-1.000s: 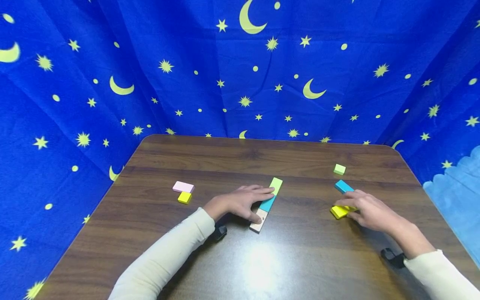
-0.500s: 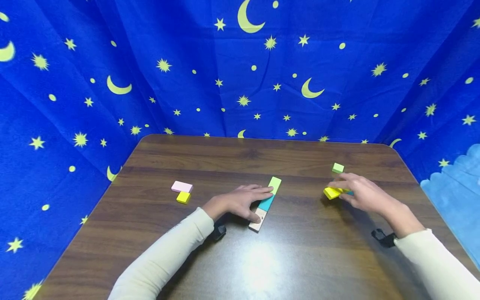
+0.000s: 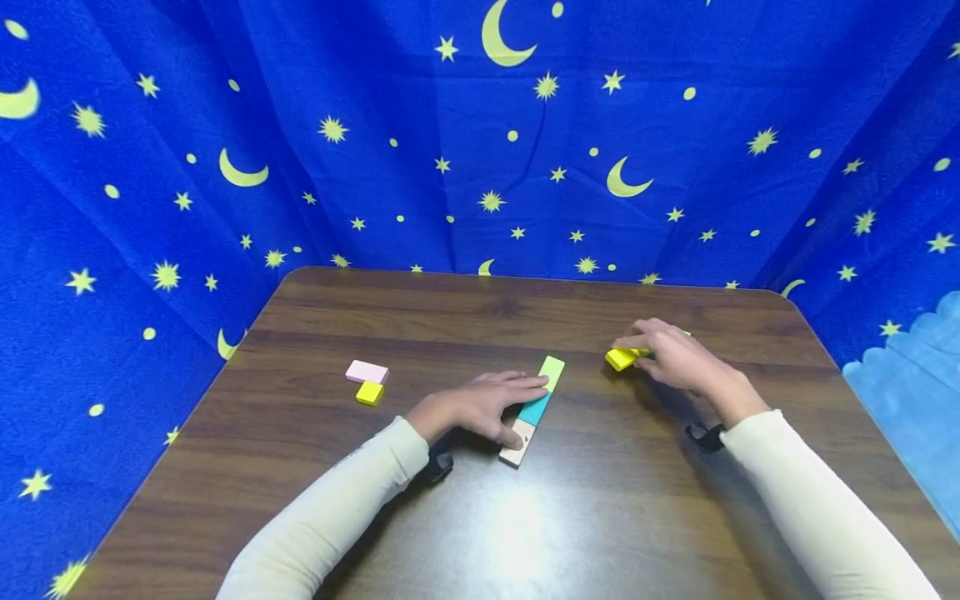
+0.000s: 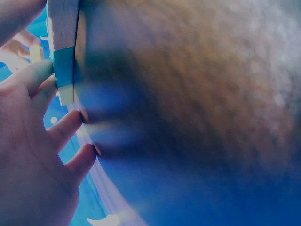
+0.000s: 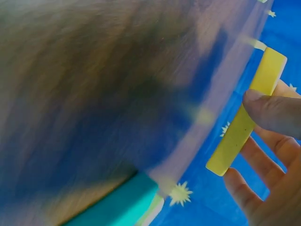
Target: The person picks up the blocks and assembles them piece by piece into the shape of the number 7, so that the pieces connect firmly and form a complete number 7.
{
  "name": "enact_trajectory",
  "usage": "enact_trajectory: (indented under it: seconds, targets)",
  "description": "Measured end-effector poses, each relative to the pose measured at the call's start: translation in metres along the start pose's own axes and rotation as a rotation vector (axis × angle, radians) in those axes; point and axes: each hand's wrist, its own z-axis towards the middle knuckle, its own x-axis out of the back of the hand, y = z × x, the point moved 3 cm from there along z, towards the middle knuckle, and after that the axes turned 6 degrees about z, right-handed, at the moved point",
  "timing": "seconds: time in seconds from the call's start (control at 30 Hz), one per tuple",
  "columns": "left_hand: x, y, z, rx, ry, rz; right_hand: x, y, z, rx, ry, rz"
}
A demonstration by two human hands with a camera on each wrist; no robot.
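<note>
My left hand (image 3: 483, 406) lies with fingers spread against a row of three blocks. Its thumb touches the plain wood block (image 3: 513, 454) at the near end, and its fingertips reach the teal block (image 3: 535, 408) and light green block (image 3: 553, 369) further along. Between thumb and fingers, my right hand (image 3: 678, 358) pinches a yellow block (image 5: 233, 141), to the right of the row's far end. Beyond the held block, the right wrist view shows another teal block (image 5: 117, 205) with a pale green block (image 5: 153, 209) behind it. The right hand mostly hides these in the head view.
A pink block (image 3: 367, 372) and a small yellow block (image 3: 370, 393) lie together on the left of the brown wooden table (image 3: 300, 500). A blue curtain (image 3: 375, 100) with moons and stars hangs along the table's far edge.
The right hand has carried the yellow block leftward and toward the table's far side, passing over the teal block on the right. The left hand has stayed at the row.
</note>
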Motion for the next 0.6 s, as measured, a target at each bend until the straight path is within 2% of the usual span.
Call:
enact_trajectory:
  seconds: [0.13,0.3,0.6]
  targets:
    - [0.0,0.0,0.0,0.003,-0.005,0.01,-0.009,0.004,0.016,0.022,0.013,0.027]
    - [0.0,0.001,-0.002,0.006,-0.009,0.011,-0.018,0.008,0.03,-0.012,-0.004,0.043]
    - [-0.004,0.0,-0.003,-0.011,0.0,0.018,-0.035,-0.001,0.051,-0.032,-0.063,0.053]
